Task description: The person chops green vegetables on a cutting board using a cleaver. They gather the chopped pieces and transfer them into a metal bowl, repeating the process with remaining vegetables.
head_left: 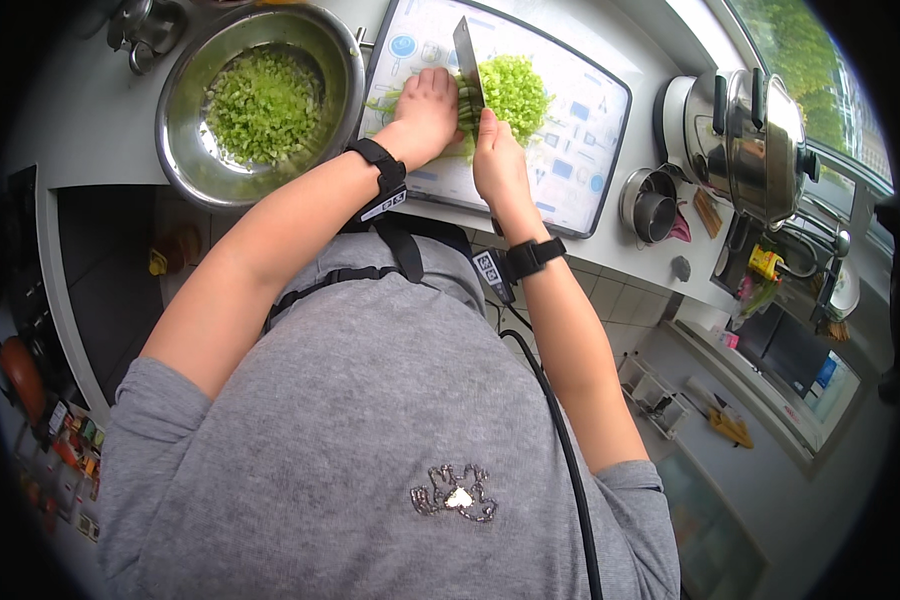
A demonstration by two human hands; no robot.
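My right hand [499, 158] is closed round the handle of a kitchen knife [467, 62], its broad blade upright and pointing away from me. Just left of the blade, my left hand [429, 112] presses down on a bundle of green stalks [463, 105], possibly celery, with its fingers together. Against the blade's right side lies a heap of chopped green pieces [513, 95]. All of this rests on a white cutting board [570, 185] with a dark rim and printed pictures. Thin stalk ends stick out left of my left hand.
A large steel bowl [172, 150] of chopped green pieces [262, 108] stands left of the board. To the right are small metal pots [654, 213] and a big lidded steel pot [775, 140] by the window. A metal kettle-like vessel [148, 28] sits at the far left. A black cable [573, 470] hangs along my right side.
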